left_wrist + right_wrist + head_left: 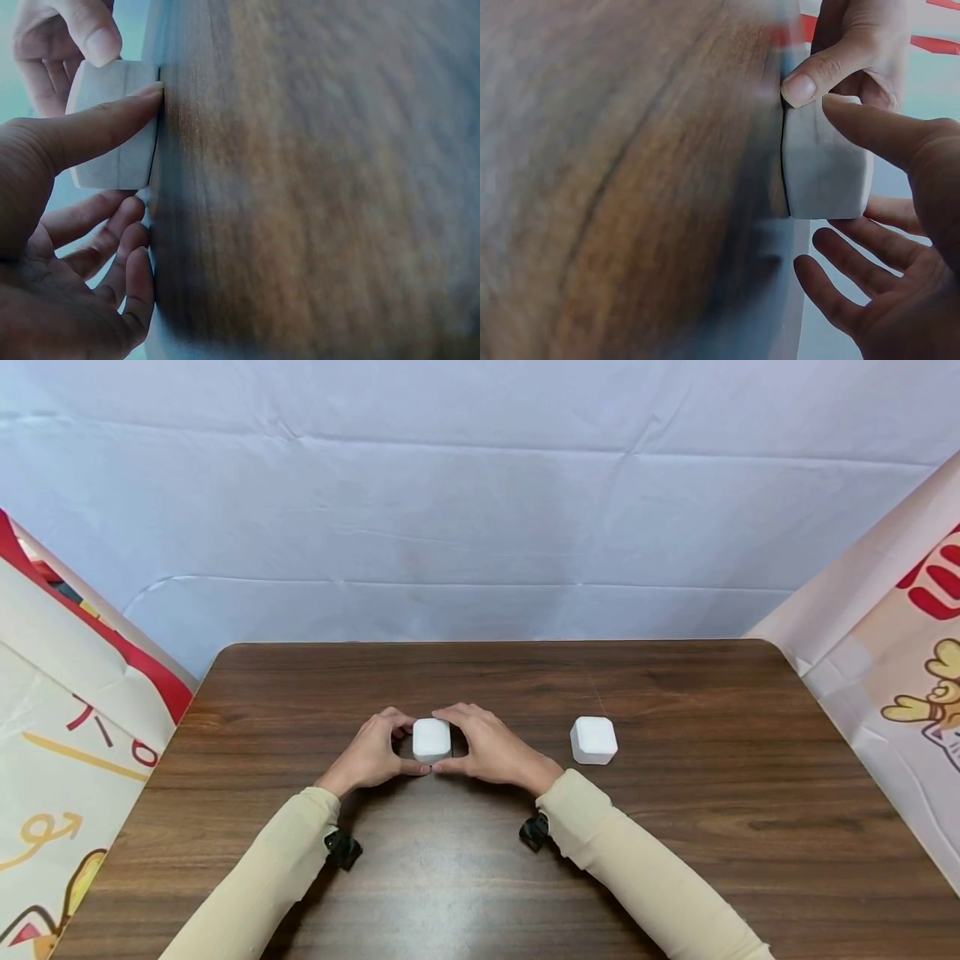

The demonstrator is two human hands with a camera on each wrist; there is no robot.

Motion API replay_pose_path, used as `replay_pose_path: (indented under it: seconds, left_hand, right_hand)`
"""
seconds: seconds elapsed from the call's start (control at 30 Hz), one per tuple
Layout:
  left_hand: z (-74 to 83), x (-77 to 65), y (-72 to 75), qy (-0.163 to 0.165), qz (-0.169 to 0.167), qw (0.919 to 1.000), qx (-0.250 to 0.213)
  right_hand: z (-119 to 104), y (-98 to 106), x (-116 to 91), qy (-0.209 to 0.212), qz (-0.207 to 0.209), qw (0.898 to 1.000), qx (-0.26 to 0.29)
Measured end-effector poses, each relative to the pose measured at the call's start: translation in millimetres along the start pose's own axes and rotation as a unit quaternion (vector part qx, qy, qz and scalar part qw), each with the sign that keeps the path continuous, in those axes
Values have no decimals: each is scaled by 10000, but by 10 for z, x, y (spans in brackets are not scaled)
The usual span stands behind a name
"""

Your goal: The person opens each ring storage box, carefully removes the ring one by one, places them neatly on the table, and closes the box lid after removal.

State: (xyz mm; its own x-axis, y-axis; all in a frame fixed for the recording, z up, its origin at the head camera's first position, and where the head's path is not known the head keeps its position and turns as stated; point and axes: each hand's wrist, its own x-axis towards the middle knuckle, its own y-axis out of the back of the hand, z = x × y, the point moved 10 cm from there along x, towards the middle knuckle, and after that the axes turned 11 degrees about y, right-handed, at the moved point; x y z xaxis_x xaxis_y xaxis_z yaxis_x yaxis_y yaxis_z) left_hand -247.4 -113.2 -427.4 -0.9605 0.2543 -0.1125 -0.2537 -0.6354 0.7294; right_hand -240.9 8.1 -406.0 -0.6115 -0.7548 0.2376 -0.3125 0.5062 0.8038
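Observation:
A small white box [431,737] with rounded corners sits on the wooden table between my two hands. My left hand [372,753] grips it from the left, thumb [105,129] laid along its near side and fingers curled towards the far side. From the right, my right hand [491,750] holds the same box, its thumb [862,124] at the near side and its other fingers reaching round behind. The two thumb tips come close together at the front. In the wrist views a faint line runs along the box's side [112,169], and its base is right at the tabletop.
A second white box [594,740] of similar shape stands on the table [697,827], right of my right hand. Black wrist cameras [343,849] hang under both sleeves. A pale sheet [480,527] rises behind the table's far edge, with printed sheets at both sides.

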Motion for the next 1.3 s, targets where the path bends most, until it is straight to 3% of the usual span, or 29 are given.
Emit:
replay_pose_path:
  seconds: [0.53,1.3]
  left_hand:
    - [14,16,6,55,19,10000,-43]
    - [-6,29,7,56,98,9999,-30]
  right_hand:
    - [97,-13,-14,-351,-66,9991,230]
    - [107,-14,-3,-285,37,9985,466]
